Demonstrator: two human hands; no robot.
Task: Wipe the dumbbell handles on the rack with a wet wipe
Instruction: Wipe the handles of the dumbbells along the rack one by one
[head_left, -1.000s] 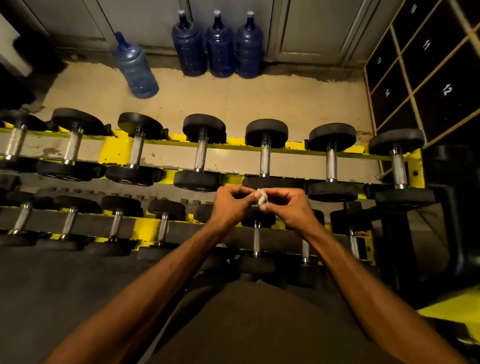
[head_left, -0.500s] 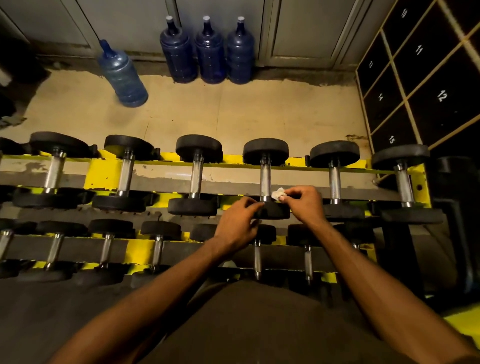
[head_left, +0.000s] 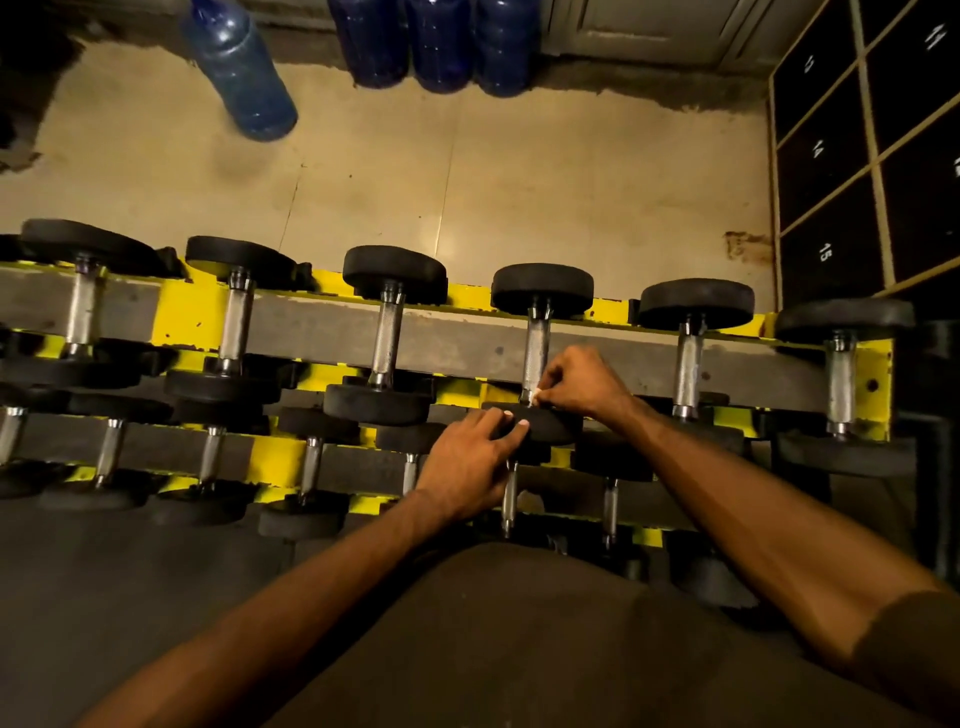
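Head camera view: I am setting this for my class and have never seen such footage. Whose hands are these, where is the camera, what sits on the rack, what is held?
No machine here: a person wears one camera on the head, looking forward and down. The yellow rack holds two rows of dumbbells with black ends and metal handles. The right hand pinches a small white wet wipe against the lower end of one upper-row dumbbell handle. The left hand rests its fingers on that dumbbell's near end.
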